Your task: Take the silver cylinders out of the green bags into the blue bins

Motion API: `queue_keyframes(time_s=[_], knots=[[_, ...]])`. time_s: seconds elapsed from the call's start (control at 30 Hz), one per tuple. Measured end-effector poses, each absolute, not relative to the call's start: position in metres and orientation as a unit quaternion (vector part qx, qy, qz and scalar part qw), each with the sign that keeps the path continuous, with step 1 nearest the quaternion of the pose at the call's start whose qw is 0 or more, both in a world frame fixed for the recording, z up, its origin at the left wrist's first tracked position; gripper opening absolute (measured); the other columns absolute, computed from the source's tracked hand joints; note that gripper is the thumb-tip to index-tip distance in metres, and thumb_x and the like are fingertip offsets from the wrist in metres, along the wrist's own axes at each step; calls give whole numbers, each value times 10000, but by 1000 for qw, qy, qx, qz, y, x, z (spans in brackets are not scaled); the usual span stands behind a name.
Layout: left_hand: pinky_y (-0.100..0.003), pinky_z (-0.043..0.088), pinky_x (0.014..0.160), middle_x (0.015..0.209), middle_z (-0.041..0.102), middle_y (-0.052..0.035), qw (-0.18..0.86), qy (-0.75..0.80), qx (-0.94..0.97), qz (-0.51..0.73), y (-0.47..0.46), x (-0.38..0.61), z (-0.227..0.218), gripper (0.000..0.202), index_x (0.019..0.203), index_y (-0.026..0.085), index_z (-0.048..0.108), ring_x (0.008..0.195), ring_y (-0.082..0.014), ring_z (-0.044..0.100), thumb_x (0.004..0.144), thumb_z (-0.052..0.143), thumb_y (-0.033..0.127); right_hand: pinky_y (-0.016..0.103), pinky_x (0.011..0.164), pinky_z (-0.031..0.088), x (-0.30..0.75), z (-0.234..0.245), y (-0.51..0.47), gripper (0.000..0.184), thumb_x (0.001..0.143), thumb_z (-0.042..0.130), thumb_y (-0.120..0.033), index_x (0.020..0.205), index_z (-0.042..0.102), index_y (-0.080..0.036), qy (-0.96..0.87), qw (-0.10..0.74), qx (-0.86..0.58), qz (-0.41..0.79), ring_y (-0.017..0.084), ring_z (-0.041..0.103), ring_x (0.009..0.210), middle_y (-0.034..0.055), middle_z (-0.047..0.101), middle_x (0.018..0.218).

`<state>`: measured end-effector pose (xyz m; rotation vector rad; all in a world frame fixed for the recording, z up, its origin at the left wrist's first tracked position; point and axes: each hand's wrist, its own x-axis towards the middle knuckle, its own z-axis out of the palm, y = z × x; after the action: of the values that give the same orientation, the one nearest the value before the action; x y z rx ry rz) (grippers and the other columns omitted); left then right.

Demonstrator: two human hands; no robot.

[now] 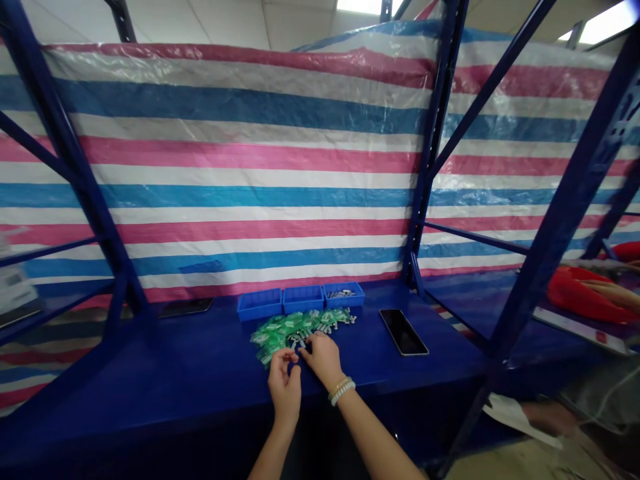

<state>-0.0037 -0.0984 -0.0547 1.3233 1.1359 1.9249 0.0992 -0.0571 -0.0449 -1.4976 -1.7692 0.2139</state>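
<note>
A loose heap of small green-tinted plastic packets lies on the blue shelf, with small silvery metal pieces mixed in along its right side. At the near edge of the heap is my left hand, its fingers curled toward the thumb; whatever sits between them is too small to make out. My right hand, with bracelets at the wrist, reaches over the front of the heap. Its fingertips are bent down close together at some metal pieces, and what they grip is hidden. Both hands are nearly touching.
Behind the heap stand three blue trays in a row; the right one has small metal pieces in it. A phone lies to the right, another dark flat device to the left. Blue rack posts frame the shelf. A person's arm and red bag show far right.
</note>
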Motion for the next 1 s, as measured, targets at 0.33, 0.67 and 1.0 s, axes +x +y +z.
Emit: queue_keyframes(time_s=[0.33, 0.67, 1.0], knots=[[-330, 524, 808, 918, 675, -51, 321, 418, 531, 664, -73, -14, -36, 300, 924, 181, 645, 869, -205, 638, 636, 567, 148, 233, 586, 509, 118, -49, -42, 80, 846, 572, -200, 848, 643, -164, -657, 532, -499, 191, 165, 666, 618, 23, 683, 686], [-342, 541, 750, 842, 741, -72, 490, 348, 597, 531, 8, 4, 29, 281, 866, 148, 715, 740, -206, 695, 617, 586, 137, 248, 578, 454, 157, 12, 17, 129, 776, 674, -268, 855, 685, -166, -669, 609, -382, 189, 141, 546, 594, -17, 587, 647], [-328, 518, 812, 896, 742, -65, 513, 336, 552, 566, 55, -8, 22, 380, 894, 158, 699, 828, -212, 689, 538, 579, 103, 249, 614, 436, 149, 17, 69, 105, 757, 681, -238, 821, 615, -187, -710, 595, -316, 205, 143, 553, 627, -15, 599, 689]])
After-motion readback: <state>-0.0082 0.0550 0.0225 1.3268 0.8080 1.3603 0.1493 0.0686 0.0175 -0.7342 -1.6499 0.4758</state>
